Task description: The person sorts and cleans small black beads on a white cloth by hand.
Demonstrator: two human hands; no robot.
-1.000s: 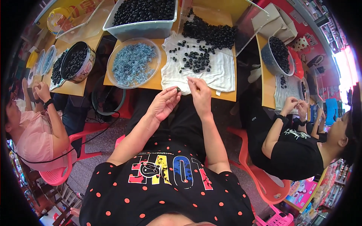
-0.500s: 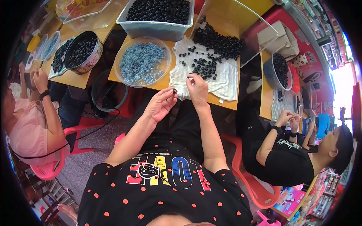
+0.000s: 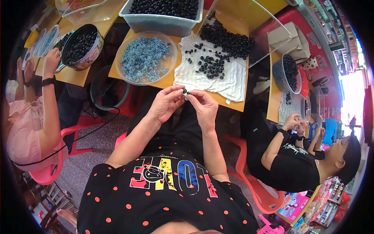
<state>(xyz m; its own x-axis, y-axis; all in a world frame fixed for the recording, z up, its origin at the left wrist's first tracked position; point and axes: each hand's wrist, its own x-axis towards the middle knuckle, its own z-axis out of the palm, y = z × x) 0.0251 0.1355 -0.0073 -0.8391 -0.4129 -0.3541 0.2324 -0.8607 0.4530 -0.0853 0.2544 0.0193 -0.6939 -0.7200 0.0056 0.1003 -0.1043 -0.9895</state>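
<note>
My left hand [image 3: 166,105] pinches a small black round piece [image 3: 184,91] between thumb and fingertips, held above my lap by the table's front edge. My right hand [image 3: 204,107] meets it there, its thumb and forefinger closed on a tiny dark piece [image 3: 188,93] touching the first. The fingers partly hide both pieces. Just beyond lies a white cloth [image 3: 186,76] with scattered black round pieces [image 3: 211,66] and a denser black heap [image 3: 228,41] behind them. Left of the cloth, a round clear tray [image 3: 120,72] carries many see-through bluish pieces [image 3: 145,58].
A grey tub [image 3: 159,24] full of black pieces stands at the back. A tilted clear bin [image 3: 269,43] borders the heap. Co-workers sit on both sides, near a round tub [image 3: 97,48] at left and a bucket [image 3: 281,74] at right. A cable [image 3: 91,134] hangs at left.
My right hand has come back from the cloth's front edge to my left hand, and their fingertips now meet around the black piece. The left co-worker's arm has reached toward the round tub.
</note>
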